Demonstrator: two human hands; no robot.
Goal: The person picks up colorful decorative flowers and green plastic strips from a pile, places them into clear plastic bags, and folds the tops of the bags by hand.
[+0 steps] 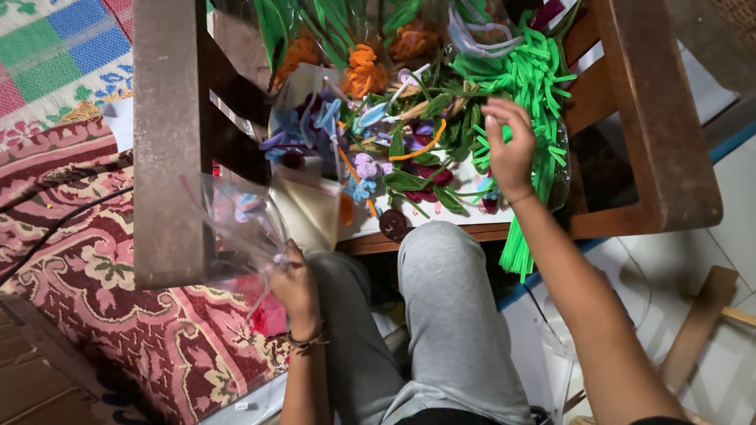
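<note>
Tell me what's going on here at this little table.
A seated person works over a low wooden table heaped with fuzzy craft stems and small handmade flowers. The right hand reaches with spread fingers into the bright green stems, touching them without a closed grip. The left hand, down beside the knee, holds a clear plastic bag above a patterned red rug.

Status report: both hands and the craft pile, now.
Left hand gripping clear plastic bag. Right hand over green pipe cleaners, fingers spread. Wooden chair frame crowds left side.

wooden table (669,157) | green pipe cleaners (535,79) | pipe-cleaner flowers (362,67)
</note>
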